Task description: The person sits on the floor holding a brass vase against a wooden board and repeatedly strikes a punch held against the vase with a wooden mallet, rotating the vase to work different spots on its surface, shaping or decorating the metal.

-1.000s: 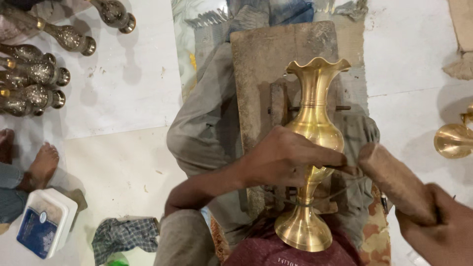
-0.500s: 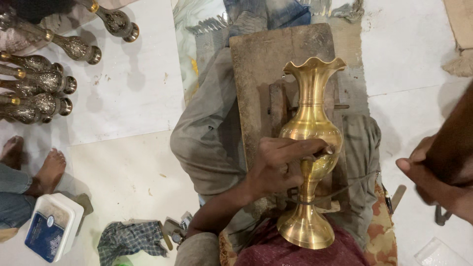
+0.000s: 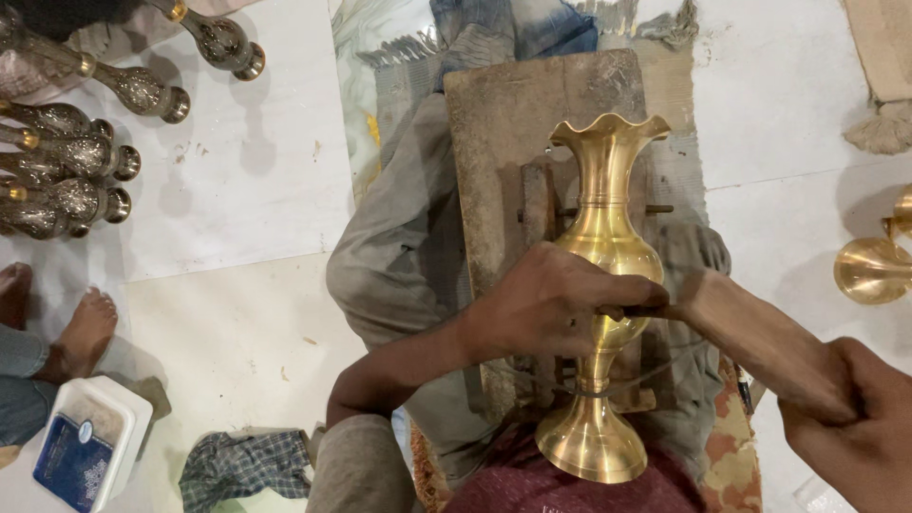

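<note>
The brass vase (image 3: 608,275) lies across a wooden board (image 3: 503,123), its frilled mouth pointing away and showing nothing inside that can be made out. The left hand (image 3: 560,304) wraps its fingers (image 3: 627,290) around the vase's belly, pinching a thin dark tool (image 3: 636,311) against the metal. The right hand (image 3: 855,418) is closed around a wooden mallet (image 3: 760,342), whose head now sits just beside those fingers; half a second ago it was raised off to the side. A white tub (image 3: 81,456) stands well off to the left.

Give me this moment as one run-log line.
left hand: steadies brass vase, holds thin tool to its body | right hand: grips wooden mallet beside tool
</note>
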